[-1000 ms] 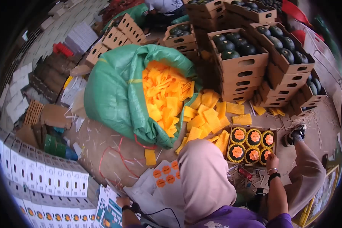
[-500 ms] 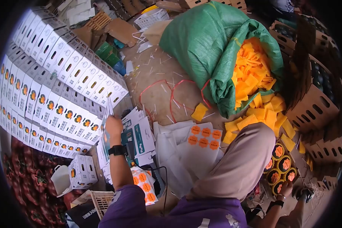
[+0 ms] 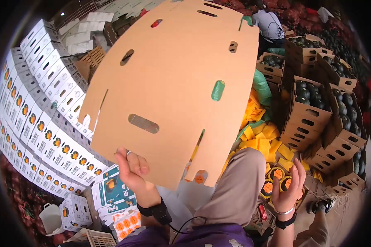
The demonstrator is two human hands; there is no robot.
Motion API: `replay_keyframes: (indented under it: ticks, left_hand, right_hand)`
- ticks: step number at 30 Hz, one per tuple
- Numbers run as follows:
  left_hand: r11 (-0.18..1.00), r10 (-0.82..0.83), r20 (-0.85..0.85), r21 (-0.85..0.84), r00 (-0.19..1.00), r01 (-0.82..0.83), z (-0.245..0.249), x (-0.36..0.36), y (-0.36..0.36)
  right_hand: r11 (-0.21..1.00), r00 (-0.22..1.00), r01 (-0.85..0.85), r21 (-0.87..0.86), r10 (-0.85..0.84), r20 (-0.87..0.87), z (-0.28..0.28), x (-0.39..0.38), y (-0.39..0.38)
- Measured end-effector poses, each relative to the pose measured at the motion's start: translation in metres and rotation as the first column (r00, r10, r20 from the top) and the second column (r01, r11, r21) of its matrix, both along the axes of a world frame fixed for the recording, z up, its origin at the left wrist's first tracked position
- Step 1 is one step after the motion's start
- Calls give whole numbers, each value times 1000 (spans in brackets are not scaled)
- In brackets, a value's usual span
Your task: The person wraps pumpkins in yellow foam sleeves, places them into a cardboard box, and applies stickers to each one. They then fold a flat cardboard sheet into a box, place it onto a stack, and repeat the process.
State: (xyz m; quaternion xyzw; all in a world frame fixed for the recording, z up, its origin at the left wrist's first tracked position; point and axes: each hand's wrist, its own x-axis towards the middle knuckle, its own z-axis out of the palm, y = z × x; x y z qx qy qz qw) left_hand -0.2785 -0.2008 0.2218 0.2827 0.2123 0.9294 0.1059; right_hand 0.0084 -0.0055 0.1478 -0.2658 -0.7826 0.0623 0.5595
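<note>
A large flat brown cardboard carton blank (image 3: 173, 86) with slots and hand holes is tilted up in front of me, its plain side facing me. My left hand (image 3: 134, 171), wearing a ring and a dark wristband, overlaps its lower left edge. The fingers are loosely curled with gaps between them, on my side of the board; no grip on it shows. My right hand (image 3: 289, 190) is raised beside my knee, open and apart from the blank. Close behind it sits a box of dark round fruit (image 3: 275, 177) in yellow sleeves with orange labels.
White printed cartons (image 3: 41, 127) are stacked at left. Printed blanks (image 3: 113, 189) and an orange sticker sheet (image 3: 125, 224) lie by my left arm. Yellow foam sleeves (image 3: 261, 142) spill beyond my knee. Brown boxes of dark green fruit (image 3: 311, 96) stand at right; a person (image 3: 269, 24) is behind.
The brown blank has come up and now covers most of the green sack. My left hand has moved right and back from the printed stack. My right hand has lifted off the fruit box and opened.
</note>
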Motion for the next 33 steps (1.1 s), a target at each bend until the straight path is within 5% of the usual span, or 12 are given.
replay_keyframes:
  ticks: [4, 6, 8, 10, 14, 17, 21, 24, 26, 29, 31, 33]
  left_hand:
    - [957, -231, 116, -150, 966, 247, -35, 41, 25]
    - [906, -373, 247, -112, 894, 409, -44, 60, 20]
    - [876, -356, 43, -332, 933, 349, -47, 70, 5]
    - [867, -400, 176, -245, 899, 434, -64, 54, -15]
    - [824, -540, 189, -82, 821, 561, -59, 47, -26]
    - [709, -695, 88, -85, 714, 700, -61, 61, -27]
    - [886, -255, -47, -412, 966, 214, -50, 30, -15]
    - [893, -166, -512, -441, 843, -92, -46, -22, 36]
    - [940, -144, -720, -315, 679, -134, -48, -45, 59]
    - [966, -174, -798, -252, 577, -57, -63, -37, 54]
    - [637, -161, -429, -733, 889, -238, -65, -1, 35]
    - [547, -325, -870, -493, 371, -677, -37, 35, 37]
  right_hand:
    - [911, 987, -88, 402, 27, 155, 40, -11, -24]
    - [904, 920, -343, 256, 268, 285, 24, -6, -23]
    - [896, 893, -428, 118, 400, 206, 11, 4, -25]
    - [851, 851, -525, -18, 524, -23, 8, 12, -36]
    - [896, 869, -435, 87, 393, 299, 2, 5, -62]
    - [919, 926, -377, 118, 370, 76, -10, 11, -48]
    - [914, 837, -400, -70, 333, -435, 6, 31, -38]
    - [816, 729, -556, -160, 386, -565, -13, 51, -39]
    - [724, 691, -505, -470, 13, -723, 9, 46, -54]
    - [674, 862, -348, -652, -43, -505, 1, 74, -37]
    - [785, 998, 49, -618, -63, -2, -12, 88, -39]
    - [950, 978, -47, -310, 108, 181, -10, 90, -49]
